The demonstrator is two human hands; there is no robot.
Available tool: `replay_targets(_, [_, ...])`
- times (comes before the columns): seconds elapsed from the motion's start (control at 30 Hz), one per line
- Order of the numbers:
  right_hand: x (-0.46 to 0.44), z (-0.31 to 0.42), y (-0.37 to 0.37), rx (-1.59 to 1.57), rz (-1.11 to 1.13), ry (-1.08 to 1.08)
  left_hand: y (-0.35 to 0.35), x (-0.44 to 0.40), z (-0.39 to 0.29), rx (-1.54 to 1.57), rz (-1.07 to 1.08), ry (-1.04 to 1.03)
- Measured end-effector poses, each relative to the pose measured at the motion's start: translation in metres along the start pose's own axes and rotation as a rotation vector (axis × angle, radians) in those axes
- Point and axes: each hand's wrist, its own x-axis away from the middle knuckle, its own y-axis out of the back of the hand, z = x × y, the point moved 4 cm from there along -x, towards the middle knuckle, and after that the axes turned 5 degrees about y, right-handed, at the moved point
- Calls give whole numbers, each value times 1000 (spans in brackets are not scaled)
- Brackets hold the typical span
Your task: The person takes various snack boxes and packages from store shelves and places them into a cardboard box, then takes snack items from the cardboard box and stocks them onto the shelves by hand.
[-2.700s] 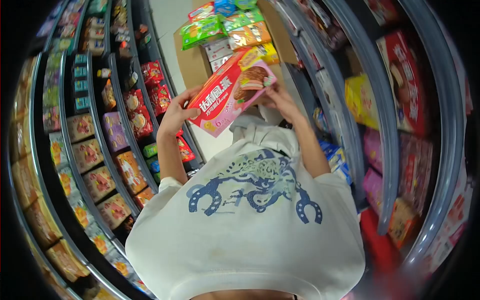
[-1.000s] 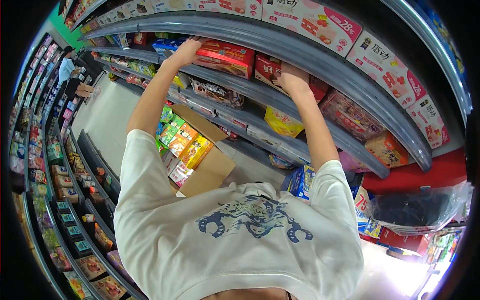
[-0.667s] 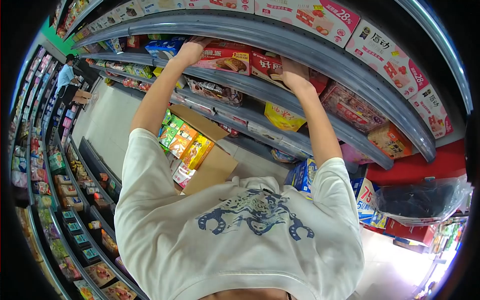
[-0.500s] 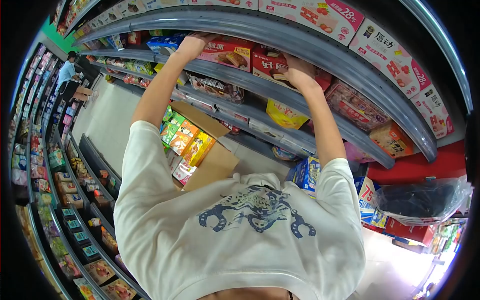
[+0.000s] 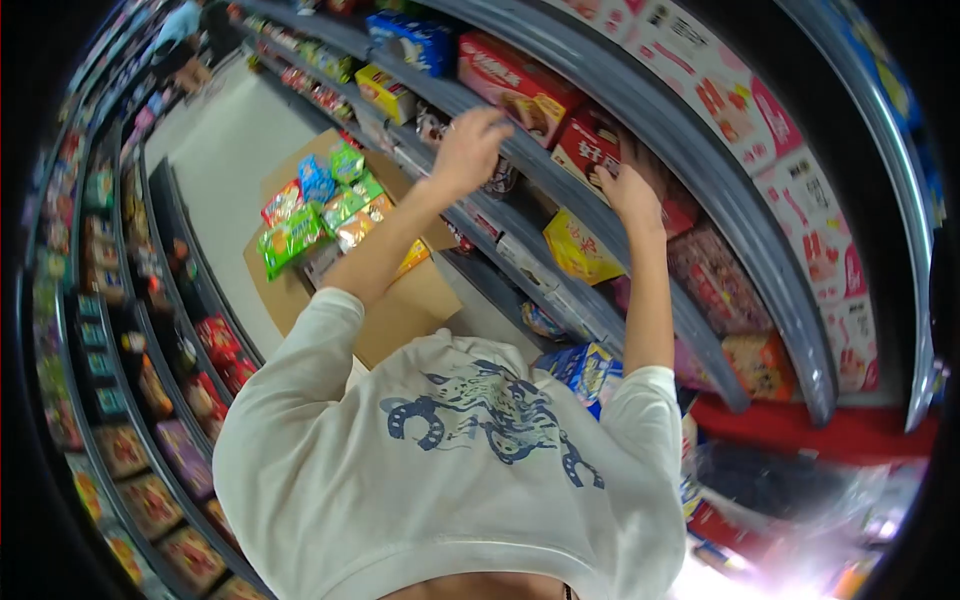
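Note:
My left hand hangs in front of the shelf edge, fingers slightly bent and apart, with nothing in it. Just beyond it a red pie box stands on the shelf. My right hand reaches onto the same shelf, its fingers spread over the right part of a dark red box; the fingertips partly hide that box. A blue package stands left of the pie box. On the lower level are a yellow box and a yellow bag.
An open carton of colourful snack packs stands on the floor at left centre. Packed shelves line the left side. A person is at the far upper left. A plastic-wrapped dark item lies at lower right.
My left hand has come off the red pie box and moved down in front of the shelf. My right hand stays at the dark red box. The view has turned, showing more of the carton.

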Motion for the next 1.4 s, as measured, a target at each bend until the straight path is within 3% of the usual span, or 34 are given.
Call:
replay_targets(0.07, [-3,13,1,9,-126,128,11,44,-19,99,67,131])
replay_targets(0.17, [-6,38,-3,-280,71,-72,26,114,-33,114,155,279])
replay_targets(0.2, [-5,61,10,-194,-203,209,31,139,-34,114,209,352])
replay_targets(0.27, [4,99,5,-238,-233,372,52,181,-36,105,297,513])
replay_targets(0.4, [46,179,-39,-641,-38,572,83,264,-34,-1,443,875])
replay_targets(0.47, [71,212,-69,-812,197,631,102,294,-37,-25,397,1018])
replay_targets(0.6, [115,247,-103,-897,461,688,136,337,-55,-152,416,1252])
replay_targets(0.83, [129,259,-128,-831,692,645,187,353,-47,-220,447,1369])
replay_targets(1.03, [132,278,-134,-784,721,551,237,355,37,-285,398,1303])
replay_targets(1.1, [136,285,-134,-790,708,523,258,341,69,-400,288,1212])
replay_targets(1.2, [144,289,-130,-761,728,442,271,386,152,-298,-149,1533])
replay_targets(1.3, [154,286,-121,-721,750,320,264,435,206,89,-662,2101])
replay_targets(1.4, [166,277,-115,-658,742,184,239,459,233,622,-740,2184])
